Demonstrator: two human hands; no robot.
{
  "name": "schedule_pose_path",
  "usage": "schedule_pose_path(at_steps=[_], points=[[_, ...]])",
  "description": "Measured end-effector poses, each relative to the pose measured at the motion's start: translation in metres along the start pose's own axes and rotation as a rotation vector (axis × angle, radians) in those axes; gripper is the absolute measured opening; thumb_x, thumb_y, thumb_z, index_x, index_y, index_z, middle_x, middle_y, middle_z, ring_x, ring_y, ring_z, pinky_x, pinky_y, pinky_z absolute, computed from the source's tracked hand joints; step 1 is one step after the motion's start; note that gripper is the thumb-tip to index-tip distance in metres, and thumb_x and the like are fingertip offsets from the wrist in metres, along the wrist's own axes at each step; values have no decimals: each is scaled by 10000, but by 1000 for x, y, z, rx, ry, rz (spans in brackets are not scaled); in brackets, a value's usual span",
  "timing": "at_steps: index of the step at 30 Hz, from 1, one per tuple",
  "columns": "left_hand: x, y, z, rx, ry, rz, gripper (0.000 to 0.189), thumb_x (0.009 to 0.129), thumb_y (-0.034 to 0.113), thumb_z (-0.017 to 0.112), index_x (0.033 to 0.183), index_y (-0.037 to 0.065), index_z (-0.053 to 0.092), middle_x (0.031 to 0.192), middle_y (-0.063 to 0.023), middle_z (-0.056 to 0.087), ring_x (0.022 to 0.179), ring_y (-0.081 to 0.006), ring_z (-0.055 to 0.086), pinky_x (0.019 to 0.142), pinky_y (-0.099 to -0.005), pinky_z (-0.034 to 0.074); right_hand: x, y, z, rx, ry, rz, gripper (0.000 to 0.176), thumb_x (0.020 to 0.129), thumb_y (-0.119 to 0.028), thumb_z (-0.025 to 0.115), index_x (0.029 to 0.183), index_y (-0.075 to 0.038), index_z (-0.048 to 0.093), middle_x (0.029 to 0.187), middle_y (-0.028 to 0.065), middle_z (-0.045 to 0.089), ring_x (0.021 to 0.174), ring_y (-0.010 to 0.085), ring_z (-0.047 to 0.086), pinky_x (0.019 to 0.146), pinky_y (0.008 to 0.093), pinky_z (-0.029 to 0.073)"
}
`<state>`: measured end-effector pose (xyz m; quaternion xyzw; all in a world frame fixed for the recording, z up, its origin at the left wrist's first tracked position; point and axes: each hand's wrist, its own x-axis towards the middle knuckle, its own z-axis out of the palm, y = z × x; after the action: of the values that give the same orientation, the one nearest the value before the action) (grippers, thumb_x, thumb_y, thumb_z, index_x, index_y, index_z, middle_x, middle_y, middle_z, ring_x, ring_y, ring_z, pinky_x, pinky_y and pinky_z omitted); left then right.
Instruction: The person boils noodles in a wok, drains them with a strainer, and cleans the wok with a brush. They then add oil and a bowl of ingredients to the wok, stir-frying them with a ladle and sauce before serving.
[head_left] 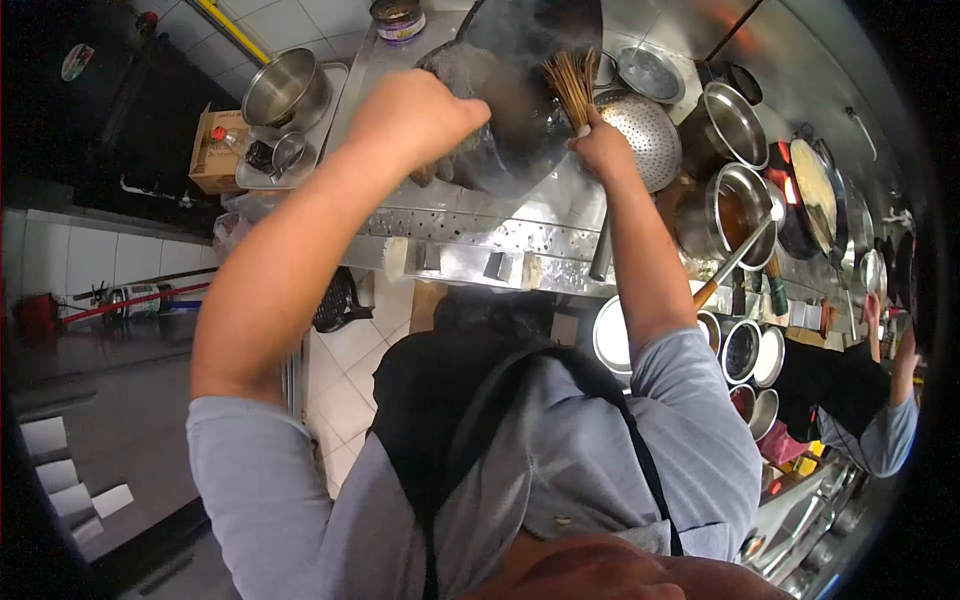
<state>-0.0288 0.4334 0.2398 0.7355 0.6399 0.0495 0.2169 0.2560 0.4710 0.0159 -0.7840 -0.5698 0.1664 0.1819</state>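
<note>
A bundled bamboo wok brush (570,85) is gripped in my right hand (605,150), bristles pointing up and away over the right side of a dark wok (530,35). My left hand (425,112) is closed in a fist above the wok's left side; whatever it may hold is hidden under the fingers. Steam hazes the inside of the wok. Close by on the right of my right hand lies a perforated metal strainer (645,140).
Metal pots (735,125) and a pot of brown liquid (738,205) stand to the right. At the left, a steel bowl (285,90) rests on a tray beside a cardboard box (212,160). Another person's sleeve (888,438) shows at far right.
</note>
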Motion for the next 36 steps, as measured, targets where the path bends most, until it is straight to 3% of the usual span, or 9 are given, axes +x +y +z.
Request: schedule_pose_path(at_steps=[4, 11, 13, 15, 19, 24, 29, 32, 36], points=[[-16, 1, 11, 10, 32, -27, 498, 750, 428, 631, 842, -53, 720, 789, -231, 708, 770, -343, 712, 742, -412, 557, -36, -27, -13, -40, -50, 81, 767, 825, -237, 653, 1529, -158, 358, 1197, 250, 654, 1098, 387, 641, 954, 456, 506], [-12, -68, 37, -154, 249, -82, 576, 715, 429, 690, 883, -122, 687, 774, -269, 686, 794, -360, 710, 753, -411, 547, -34, -44, -4, -107, -80, 59, 834, 800, -272, 711, 1538, -207, 328, 1250, 269, 610, 1134, 404, 615, 975, 457, 498], [4, -124, 57, -401, 86, -321, 574, 735, 406, 713, 946, -127, 687, 891, -236, 713, 892, -318, 701, 794, -398, 539, -29, -41, -8, -17, -114, 3, 819, 796, -280, 722, 1526, -199, 359, 1249, 280, 600, 1147, 415, 603, 985, 468, 485], [2, -188, 102, -949, 114, -295, 479, 795, 334, 701, 1020, -88, 693, 982, -166, 716, 932, -264, 684, 813, -395, 540, -27, -37, -13, 160, -31, -98, 856, 763, -287, 741, 1522, -140, 374, 1283, 251, 615, 1164, 402, 606, 979, 438, 481], [2, -202, 136, -1443, -41, -489, 320, 849, 235, 678, 1079, 12, 680, 963, -87, 713, 885, -219, 690, 741, -357, 559, -90, -39, -35, 450, 216, -70, 840, 807, -222, 729, 1523, -26, 338, 1359, 226, 579, 1229, 304, 586, 1022, 350, 444], [56, -160, 185, -1747, -220, -486, 197, 869, 246, 688, 982, 87, 660, 913, -30, 695, 793, -174, 672, 608, -313, 523, -189, -9, 51, 551, 259, 125, 842, 824, -206, 728, 1537, -43, 311, 1439, 248, 493, 1332, 332, 488, 1098, 377, 386], [88, -142, 216, -1772, -288, -534, 225, 890, 270, 690, 1038, 105, 650, 972, -26, 701, 821, -159, 670, 574, -304, 472, -223, -12, 107, 258, 2, 411, 832, 826, -330, 725, 1538, -150, 336, 1300, 295, 531, 1208, 433, 548, 1029, 444, 455], [87, -188, 227, -1629, -532, -409, 487, 867, 481, 722, 1191, 137, 602, 1068, -34, 691, 914, -187, 667, 616, -324, 486, -214, -21, 121, 141, -24, 491, 766, 871, -333, 663, 1545, -197, 324, 1233, 295, 539, 1149, 434, 571, 987, 475, 481], [44, -250, 216, -1436, -599, -372, 458, 931, 293, 678, 1247, -25, 583, 1191, -143, 652, 1065, -254, 649, 902, -396, 532, -219, -17, 136, 98, -13, 487, 739, 867, -262, 645, 1532, -207, 327, 1160, 264, 549, 1085, 416, 592, 924, 482, 499]])
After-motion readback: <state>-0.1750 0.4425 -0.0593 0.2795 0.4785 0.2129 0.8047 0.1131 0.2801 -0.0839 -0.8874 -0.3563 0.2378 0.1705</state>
